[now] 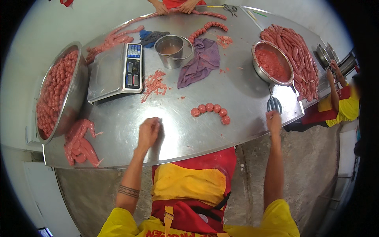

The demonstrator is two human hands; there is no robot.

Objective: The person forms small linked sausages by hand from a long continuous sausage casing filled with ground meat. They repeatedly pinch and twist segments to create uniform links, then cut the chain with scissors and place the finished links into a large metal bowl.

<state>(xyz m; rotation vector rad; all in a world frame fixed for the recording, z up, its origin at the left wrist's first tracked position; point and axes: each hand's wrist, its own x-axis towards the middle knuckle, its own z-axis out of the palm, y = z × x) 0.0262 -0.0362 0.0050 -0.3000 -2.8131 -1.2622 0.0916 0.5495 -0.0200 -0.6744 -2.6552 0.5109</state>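
My left hand is at the near middle of the steel table, fingers curled; what they hold, if anything, is hidden. My right hand has its fingers closed on the handle loops of grey scissors, just below a steel bowl of pink minced meat. Between my hands lies a short curved string of round tied sausages. Loose untwisted sausages lie at the near left. Meat scraps sit beside a digital scale, above my left hand.
A big basin of sausage balls stands left, a bucket and purple cloth at the back, a sausage heap right. A co-worker's hands work at the far edge; another worker is at the right.
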